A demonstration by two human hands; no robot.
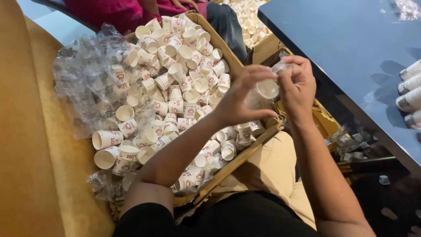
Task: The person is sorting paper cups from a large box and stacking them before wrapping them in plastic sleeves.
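My left hand (239,98) and my right hand (298,87) meet above the right edge of a cardboard box (228,57). Between them they hold a small white paper cup (267,89) with a bit of clear plastic wrap (280,66) at the right fingertips. The box is full of several loose small white paper cups (175,87) with red print. Some cups (116,151) have spilled out at the box's left, lying on crumpled clear plastic (83,83).
A tan cushioned seat (30,166) lies to the left. A dark blue glossy table (351,52) stands at right, with stacked cups (410,94) on its right edge. Another person in pink and jeans (131,11) sits beyond the box, near a second box of cups (250,26).
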